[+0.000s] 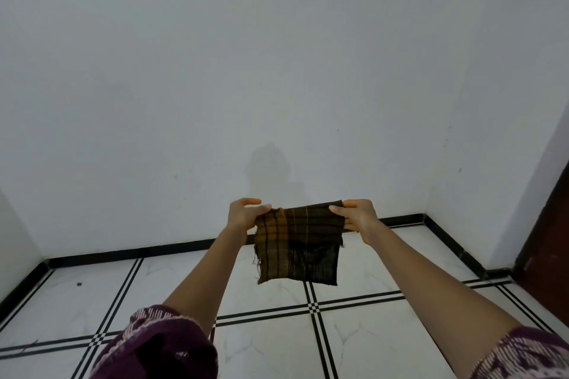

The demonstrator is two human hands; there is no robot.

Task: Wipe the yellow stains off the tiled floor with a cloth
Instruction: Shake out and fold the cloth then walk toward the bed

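A brown and dark checked cloth hangs spread out in the air in front of me, above the floor. My left hand pinches its upper left corner and my right hand pinches its upper right corner, both arms stretched forward. The left part of the cloth looks yellowish-brown, the lower right part darker. The white tiled floor with black double lines lies below. No yellow stain shows on the visible tiles.
A plain white wall stands close ahead with a black skirting strip along its base. A dark brown door edge is at the right. A small dark speck lies on a left tile.
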